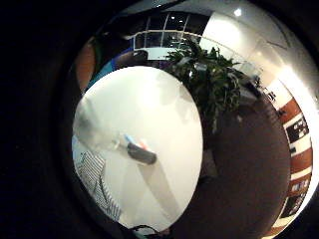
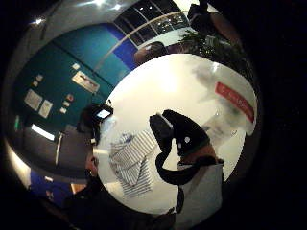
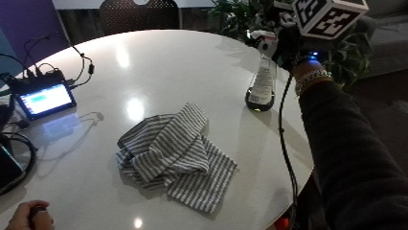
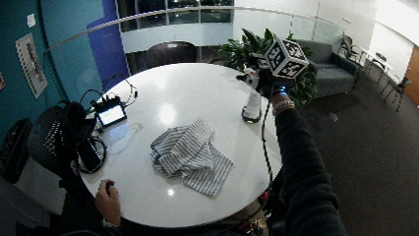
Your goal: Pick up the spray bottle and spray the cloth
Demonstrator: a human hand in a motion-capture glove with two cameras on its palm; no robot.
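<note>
A round white table [image 3: 159,62] carries a clear spray bottle [image 3: 261,84] standing upright near its far right edge, with a crumpled grey-and-white striped cloth [image 3: 172,155] lying flat toward the middle, well apart from the bottle. The bottle has a white trigger head and a pale label low on its body; whether it holds any liquid cannot be told. The person's gloved right hand [image 3: 290,48] is at the top of the bottle, its fingers curled about the trigger head and neck, while the base of the bottle appears to rest on the tabletop. In the thumb-side palm view the bottle's body with a red label lies close beside the palm. At the left edge of the table stands a small screen [image 3: 43,99] with cables. The bare left hand [image 3: 28,216] rests at the near edge. A leafy plant [image 4: 262,46] stands behind the table.
</note>
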